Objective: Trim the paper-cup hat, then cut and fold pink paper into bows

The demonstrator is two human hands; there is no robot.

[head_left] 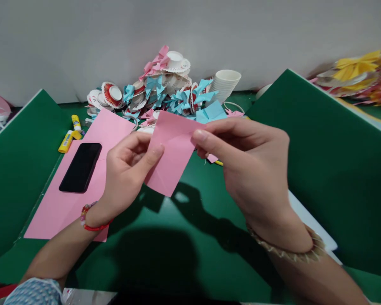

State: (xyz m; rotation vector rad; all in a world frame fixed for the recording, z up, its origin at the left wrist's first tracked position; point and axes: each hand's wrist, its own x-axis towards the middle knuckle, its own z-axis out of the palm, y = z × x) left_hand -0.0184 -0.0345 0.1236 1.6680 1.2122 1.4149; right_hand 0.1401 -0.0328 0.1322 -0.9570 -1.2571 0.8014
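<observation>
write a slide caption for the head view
Left hand and right hand hold a pink paper piece above a green table, with a black phone on larger pink paper.

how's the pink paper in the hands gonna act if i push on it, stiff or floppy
The pink paper would probably bend easily, since it looks thin. It may not be fully limp: its lower corner sticks out fairly flat without support. It's likely very light too, with the left hand and right hand only pinching it.
</observation>
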